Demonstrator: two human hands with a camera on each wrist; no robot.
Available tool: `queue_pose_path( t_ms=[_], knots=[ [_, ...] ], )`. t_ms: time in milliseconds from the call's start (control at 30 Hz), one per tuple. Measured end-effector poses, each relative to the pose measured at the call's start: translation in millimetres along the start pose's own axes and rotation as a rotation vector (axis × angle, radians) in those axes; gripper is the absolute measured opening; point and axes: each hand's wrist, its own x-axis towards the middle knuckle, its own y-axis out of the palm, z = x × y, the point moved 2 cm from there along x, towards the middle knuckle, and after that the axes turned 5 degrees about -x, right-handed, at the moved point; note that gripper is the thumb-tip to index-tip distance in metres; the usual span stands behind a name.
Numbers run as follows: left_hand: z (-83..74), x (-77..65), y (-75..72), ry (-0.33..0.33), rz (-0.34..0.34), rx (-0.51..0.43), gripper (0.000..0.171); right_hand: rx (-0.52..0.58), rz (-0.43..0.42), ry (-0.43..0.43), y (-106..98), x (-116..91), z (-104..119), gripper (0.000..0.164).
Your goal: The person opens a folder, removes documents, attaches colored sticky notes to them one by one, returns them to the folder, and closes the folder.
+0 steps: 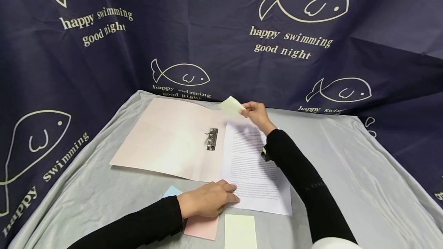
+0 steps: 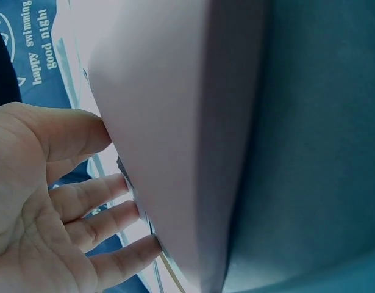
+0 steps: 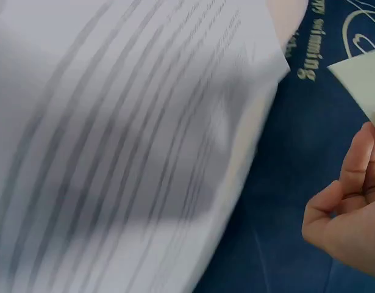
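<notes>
My right hand (image 1: pixel 257 115) pinches a pale green sticky note (image 1: pixel 230 105) above the top of some printed sheets (image 1: pixel 254 180). The same sticky note (image 3: pixel 361 80) shows at the right edge of the right wrist view. The sheets lie on the right half of an opened pale pink folder (image 1: pixel 162 141). At the sheets' lower left corner rests my left hand (image 1: pixel 209 199), fingers extended. In the left wrist view, its fingertips (image 2: pixel 152 244) touch the folder's edge. A metal clip (image 1: pixel 212 139) is fixed near the folder's fold, apart from the sheets.
In front of the folder lie a pink sticky pad (image 1: pixel 201 229), partly under the left hand, and a pale green pad (image 1: pixel 240 230). A blue pad (image 1: pixel 172 191) peeks out beside the left wrist. A dark blue fish-patterned curtain (image 1: pixel 221 30) hangs behind the grey cloth-covered table (image 1: pixel 349 172).
</notes>
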Motion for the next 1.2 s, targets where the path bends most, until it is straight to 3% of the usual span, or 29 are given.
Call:
queue_pose_path(
  t_ms=[233, 467, 733, 833, 933, 1100, 1200],
  knots=[
    [-0.4, 2.0, -1.7, -0.005, -0.007, -0.013, 0.033, -0.010, 0.091, 0.066, -46, -36, -7, 0.039],
    [2.5, -0.1, -4.9, -0.022, 0.008, -0.026, 0.032, -0.024, 0.145, 0.105, -72, -68, -17, 0.044],
    [6.1, 0.5, -5.5, -0.057, 0.031, -0.057, 0.035, -0.094, 0.086, 0.236, -93, -94, -28, 0.038],
    [5.6, 0.6, -3.8, -0.061, 0.018, -0.072, 0.034, -0.129, 0.056, 0.244, -97, -100, -32, 0.032],
    [3.8, 0.5, -3.0, -0.055, 0.003, -0.071, 0.034, -0.230, 0.013, 0.182, -98, -105, -32, 0.025],
    [0.8, 1.3, -3.0, -0.041, -0.008, -0.065, 0.033, -0.462, -0.076, -0.007, -94, -110, -27, 0.016],
    [-0.3, 2.4, -2.5, -0.040, -0.002, -0.065, 0.033, -0.516, -0.085, -0.084, -90, -115, -26, 0.014]
  ],
)
